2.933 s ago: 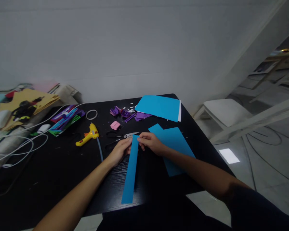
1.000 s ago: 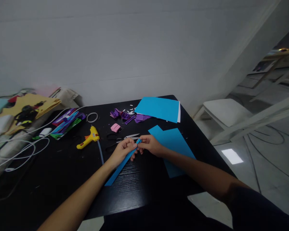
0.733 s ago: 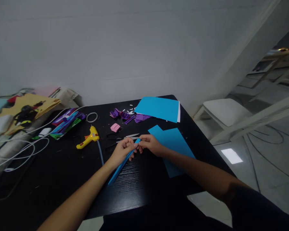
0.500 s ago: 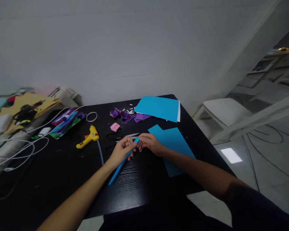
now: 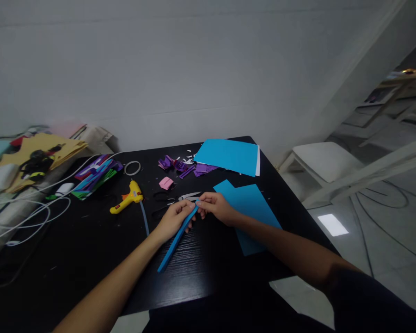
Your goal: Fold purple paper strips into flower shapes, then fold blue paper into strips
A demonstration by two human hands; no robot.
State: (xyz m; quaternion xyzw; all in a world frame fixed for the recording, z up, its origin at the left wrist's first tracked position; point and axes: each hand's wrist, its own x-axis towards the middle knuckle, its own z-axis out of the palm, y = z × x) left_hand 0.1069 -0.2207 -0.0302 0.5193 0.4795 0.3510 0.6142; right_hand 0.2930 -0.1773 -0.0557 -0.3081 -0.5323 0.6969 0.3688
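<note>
A narrow blue paper strip [image 5: 175,243] slants over the black table, its lower end toward me. My left hand [image 5: 176,218] is closed on its upper part, thumb on top. At the strip's top end, my right hand [image 5: 215,206] pinches the tip between thumb and fingers. Just beyond my hands lie scissors [image 5: 189,196], partly hidden by them. A cut blue sheet [image 5: 254,206] lies beside and under my right forearm.
On the black table [image 5: 90,259] are a yellow glue gun [image 5: 127,198], a tape ring [image 5: 132,168], a folded pink paper [image 5: 166,183], purple scraps [image 5: 204,169] and blue sheets [image 5: 229,155]. White cables [image 5: 48,217] and a cluttered pile are at left; a white stool [image 5: 327,162] stands right.
The strip's lower end has shifted slightly toward me, and more of its upper part shows between my hands. Both hands keep nearly the same place.
</note>
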